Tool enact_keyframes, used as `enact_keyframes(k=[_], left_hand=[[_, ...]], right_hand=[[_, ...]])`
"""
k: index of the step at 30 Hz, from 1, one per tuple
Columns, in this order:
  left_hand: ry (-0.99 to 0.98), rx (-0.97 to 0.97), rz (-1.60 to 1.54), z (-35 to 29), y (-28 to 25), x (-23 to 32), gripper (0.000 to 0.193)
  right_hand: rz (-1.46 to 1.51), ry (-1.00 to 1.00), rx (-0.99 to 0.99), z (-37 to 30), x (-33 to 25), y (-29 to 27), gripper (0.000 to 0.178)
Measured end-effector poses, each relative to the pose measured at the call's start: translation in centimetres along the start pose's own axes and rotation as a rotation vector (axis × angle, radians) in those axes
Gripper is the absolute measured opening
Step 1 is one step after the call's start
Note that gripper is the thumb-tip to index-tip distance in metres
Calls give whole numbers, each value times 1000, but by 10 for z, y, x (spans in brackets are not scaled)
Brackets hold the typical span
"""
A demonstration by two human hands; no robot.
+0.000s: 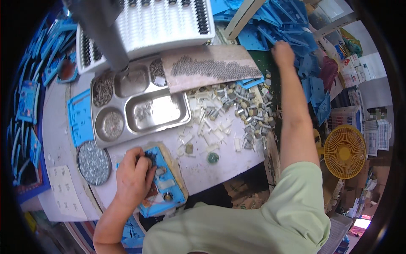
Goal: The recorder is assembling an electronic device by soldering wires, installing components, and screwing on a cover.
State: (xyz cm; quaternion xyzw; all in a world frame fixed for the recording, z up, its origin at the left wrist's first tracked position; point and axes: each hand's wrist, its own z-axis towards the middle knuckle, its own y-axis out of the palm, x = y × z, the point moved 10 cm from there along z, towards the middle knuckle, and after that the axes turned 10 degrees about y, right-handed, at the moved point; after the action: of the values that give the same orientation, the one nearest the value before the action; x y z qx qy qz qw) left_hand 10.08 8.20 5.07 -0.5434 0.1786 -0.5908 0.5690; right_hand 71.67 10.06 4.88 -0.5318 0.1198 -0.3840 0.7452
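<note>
- Blue plastic part [165, 183] lies at the table's near edge, long axis running from upper left to lower right.
- Left hand [134, 177] rests on it, fingers curled, pinching a small dark piece.
- Right hand [282, 53] stretches far forward into the blue parts pile [292, 29]; its grip cannot be told.

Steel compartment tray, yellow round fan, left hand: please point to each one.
Steel compartment tray [139, 133]: head view, front rim.
Yellow round fan [344, 151]: head view, grille centre.
Left hand [133, 178]: head view, back of hand.
</note>
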Motion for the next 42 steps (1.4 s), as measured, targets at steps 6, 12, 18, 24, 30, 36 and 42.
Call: enact_keyframes(k=[6, 12, 18, 24, 30, 36, 42], left_hand=[[28, 11, -4, 0, 3, -7, 30], [103, 124, -131, -9, -25, 1, 31], [-371, 218, -1105, -54, -25, 2, 33], [-679, 495, -1389, -59, -28, -33, 61], [-601, 246, -1179, -68, -52, -73, 31], [-434, 334, -638, -81, -33, -21, 74], [-385, 452, -581, -80, -34, -25, 44]], right_hand=[[85, -139, 10, -19, 85, -114, 53], [1005, 89, -94, -183, 35, -295, 57], [2229, 374, -451, -359, -179, -253, 60], [2173, 40, -1176, -365, -318, -253, 62], [1624, -256, -759, -307, -297, -267, 58], [1430, -122, -771, -397, -249, -230, 64], [2024, 299, -793, -420, -195, -196, 73]])
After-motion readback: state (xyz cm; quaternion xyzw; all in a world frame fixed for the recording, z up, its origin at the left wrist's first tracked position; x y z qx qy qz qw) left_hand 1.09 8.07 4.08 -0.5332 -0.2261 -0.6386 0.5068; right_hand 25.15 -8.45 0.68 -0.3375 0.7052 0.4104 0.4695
